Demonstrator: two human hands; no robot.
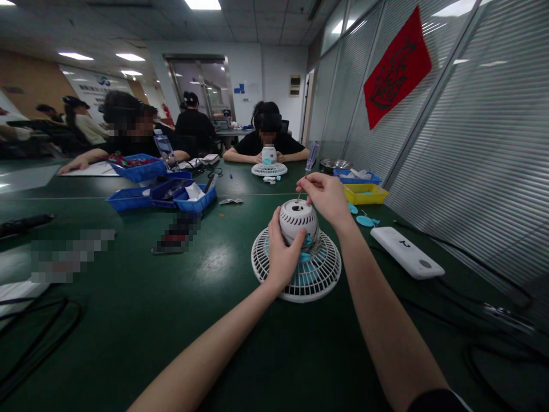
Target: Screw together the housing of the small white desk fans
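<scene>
A small white fan (pixel 301 293) lies grille down on the green table, its rounded motor housing on top and light blue blades showing through the grille. My left hand (pixel 283 252) is wrapped round the near left side of the housing. Above it, my right hand (pixel 325 194) pinches the shaft of a screwdriver (pixel 312 157) with a clear purple handle. The screwdriver stands nearly upright, tip down at the top of the housing by a dark opening. Whether the tip sits in a screw is too small to tell.
Blue bins (pixel 195 197) with parts stand at the left back. On the right are a yellow tray (pixel 366 193), light blue pieces (pixel 365 221), a white power bank-like box (pixel 406 252) and black cables (pixel 467 326). Across the table a person (pixel 268 129) handles another white fan (pixel 269 167).
</scene>
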